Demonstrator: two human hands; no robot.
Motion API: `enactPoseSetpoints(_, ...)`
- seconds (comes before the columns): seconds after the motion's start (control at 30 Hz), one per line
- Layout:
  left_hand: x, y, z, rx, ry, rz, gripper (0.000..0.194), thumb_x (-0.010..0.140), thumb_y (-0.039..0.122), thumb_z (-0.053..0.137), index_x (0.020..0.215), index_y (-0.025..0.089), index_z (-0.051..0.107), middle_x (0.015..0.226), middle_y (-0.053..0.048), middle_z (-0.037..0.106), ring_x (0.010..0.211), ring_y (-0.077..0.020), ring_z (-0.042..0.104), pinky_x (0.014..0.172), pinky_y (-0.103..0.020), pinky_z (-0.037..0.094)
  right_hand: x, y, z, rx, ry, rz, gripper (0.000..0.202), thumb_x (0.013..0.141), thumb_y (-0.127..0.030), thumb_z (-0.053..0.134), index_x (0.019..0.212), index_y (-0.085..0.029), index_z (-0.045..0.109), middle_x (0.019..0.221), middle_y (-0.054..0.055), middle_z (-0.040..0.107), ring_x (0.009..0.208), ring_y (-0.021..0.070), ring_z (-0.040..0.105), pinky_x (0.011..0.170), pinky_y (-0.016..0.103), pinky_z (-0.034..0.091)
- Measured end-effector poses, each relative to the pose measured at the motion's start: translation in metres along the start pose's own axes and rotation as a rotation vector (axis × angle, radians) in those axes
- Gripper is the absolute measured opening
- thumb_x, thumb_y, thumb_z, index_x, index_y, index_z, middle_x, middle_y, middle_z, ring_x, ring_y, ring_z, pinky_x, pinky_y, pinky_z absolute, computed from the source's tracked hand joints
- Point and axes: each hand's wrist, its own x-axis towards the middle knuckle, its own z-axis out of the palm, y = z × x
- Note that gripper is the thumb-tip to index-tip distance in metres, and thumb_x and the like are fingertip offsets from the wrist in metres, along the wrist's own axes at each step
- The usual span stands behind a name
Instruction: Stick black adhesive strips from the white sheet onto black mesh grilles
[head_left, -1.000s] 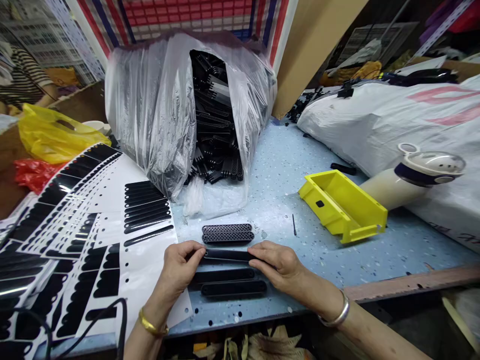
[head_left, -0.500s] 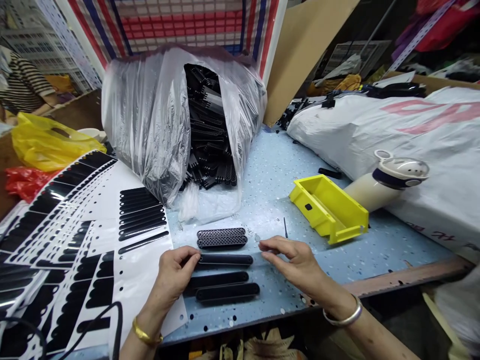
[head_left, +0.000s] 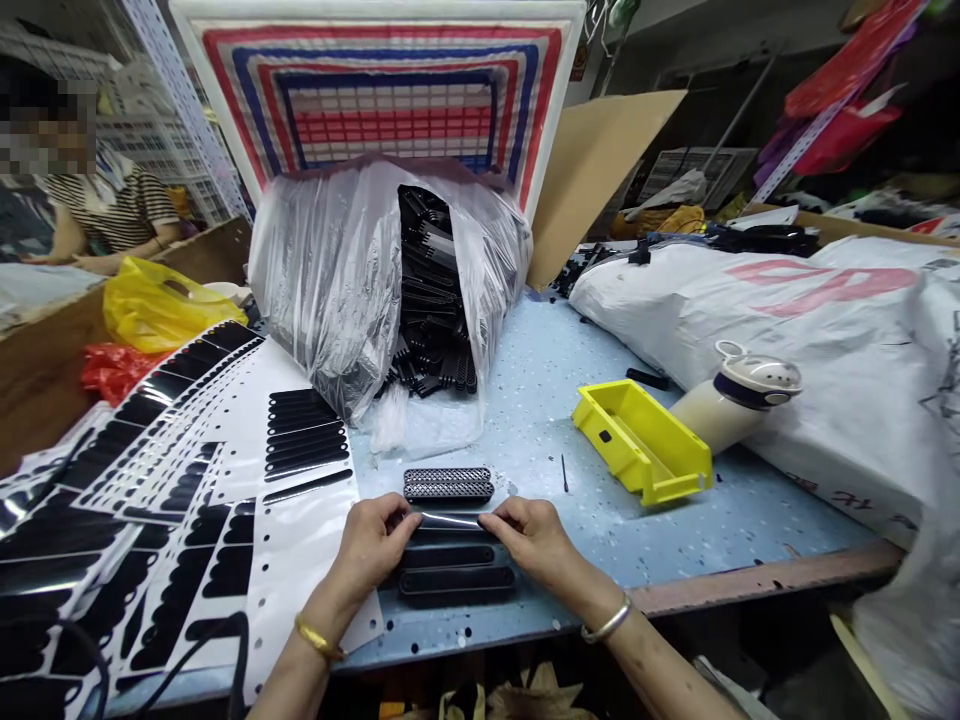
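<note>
My left hand (head_left: 377, 535) pinches the left end of a thin, glossy black strip (head_left: 450, 521) between thumb and finger. At the strip's other end, my right hand (head_left: 525, 530) is closed in the same kind of pinch. Whether the strip touches a piece beneath it, I cannot tell. Just beyond it lie black pieces with a lattice surface (head_left: 448, 485), side by side. Nearer to me rest two smooth, round-ended black bars, one (head_left: 457, 556) partly behind my left fingers and the other (head_left: 456, 582) closest to the table edge.
White sheets with black strip stickers (head_left: 306, 430) cover the left side. Behind stands a plastic bag (head_left: 330, 290) full of black toothed parts. On the right are a yellow bin (head_left: 641, 440), a cream bottle (head_left: 720, 405) and a large white sack (head_left: 810, 330). A person (head_left: 112, 205) sits far left.
My right hand has moved left and closed on the strip's right end; before, it was apart from it. My left hand keeps its pinch. The camera view has tilted up.
</note>
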Motion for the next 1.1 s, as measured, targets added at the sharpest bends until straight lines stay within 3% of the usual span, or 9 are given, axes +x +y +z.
enactPoseSetpoints(0.17,0.0,0.002,0.001,0.03,0.018,-0.002,0.036,0.08,0.046,0.049,0.073,0.015,0.067,0.064,-0.004,0.062,0.063,-0.0144,0.054,0.064,-0.025,0.036,0.003,0.0,0.002,-0.069,0.033,-0.012,0.046,0.09,-0.04,0.04,0.049,-0.019,0.039,0.05,0.004,0.051,0.051,0.0127,0.044,0.055,0.028,0.03)
enactPoseSetpoints(0.3,0.0,0.016,0.006,0.237,0.073,-0.026,0.041,0.081,0.054,0.052,0.07,0.016,0.064,0.067,-0.005,0.064,0.067,-0.0161,0.055,0.064,-0.026,0.033,0.003,-0.007,0.002,-0.096,0.025,-0.008,0.047,0.093,-0.043,0.034,0.054,-0.019,0.044,0.056,0.005,0.056,0.055,0.0142,0.049,0.058,0.028,0.031)
enactPoseSetpoints(0.43,0.004,0.028,0.016,0.411,0.097,-0.078,0.048,0.076,0.063,0.059,0.075,0.016,0.066,0.081,-0.008,0.069,0.08,-0.021,0.06,0.066,-0.027,0.031,0.008,-0.012,0.005,-0.147,0.011,0.031,0.042,0.081,-0.052,0.055,0.056,-0.018,0.052,0.056,0.005,0.058,0.055,0.0157,0.051,0.055,0.027,0.029)
enactPoseSetpoints(0.57,0.006,0.027,0.016,0.346,0.079,-0.093,0.044,0.076,0.059,0.061,0.075,0.015,0.069,0.082,-0.01,0.07,0.083,-0.0216,0.062,0.067,-0.027,0.032,0.015,-0.008,0.007,-0.187,-0.006,0.015,0.043,0.085,-0.043,0.047,0.05,-0.019,0.045,0.049,0.004,0.053,0.051,0.0147,0.047,0.052,0.027,0.026)
enactPoseSetpoints(0.7,0.001,0.027,0.011,0.286,0.094,-0.059,0.04,0.085,0.051,0.052,0.073,0.017,0.071,0.081,-0.009,0.071,0.083,-0.0205,0.064,0.069,-0.028,0.036,0.018,-0.004,0.004,-0.205,-0.018,-0.043,0.043,0.087,-0.04,0.034,0.049,-0.02,0.037,0.051,0.007,0.056,0.052,0.016,0.05,0.053,0.029,0.029)
enactPoseSetpoints(0.83,-0.002,0.04,0.014,0.32,0.14,-0.104,0.065,0.072,0.074,0.053,0.082,0.013,0.074,0.085,-0.017,0.072,0.083,-0.0289,0.066,0.07,-0.033,0.042,0.017,-0.008,0.003,-0.199,-0.034,-0.128,0.045,0.085,-0.047,0.026,0.049,-0.022,0.037,0.054,0.01,0.061,0.054,0.0207,0.056,0.056,0.032,0.034)
enactPoseSetpoints(0.9,0.001,0.047,0.018,0.395,0.086,-0.079,0.08,0.062,0.081,0.057,0.094,0.01,0.075,0.096,-0.022,0.071,0.093,-0.0358,0.065,0.08,-0.039,0.045,0.018,-0.01,0.004,-0.193,-0.022,-0.157,0.044,0.084,-0.048,0.023,0.049,-0.024,0.036,0.053,0.013,0.062,0.053,0.0239,0.058,0.056,0.035,0.037)
enactPoseSetpoints(0.97,0.005,0.048,0.019,0.39,0.064,-0.099,0.074,0.064,0.075,0.06,0.096,0.01,0.076,0.098,-0.022,0.071,0.097,-0.0368,0.065,0.084,-0.041,0.046,0.021,-0.01,0.005,-0.173,-0.016,-0.173,0.044,0.083,-0.05,0.022,0.05,-0.025,0.035,0.054,0.013,0.062,0.053,0.0254,0.059,0.057,0.037,0.04)
enactPoseSetpoints(1.1,0.007,0.033,0.012,0.192,0.076,-0.099,0.043,0.072,0.052,0.064,0.086,0.014,0.078,0.088,-0.016,0.073,0.091,-0.0301,0.067,0.083,-0.036,0.048,0.028,-0.002,0.006,-0.101,-0.029,-0.154,0.046,0.08,-0.058,0.026,0.049,-0.026,0.034,0.052,0.012,0.06,0.053,0.027,0.059,0.057,0.039,0.043)
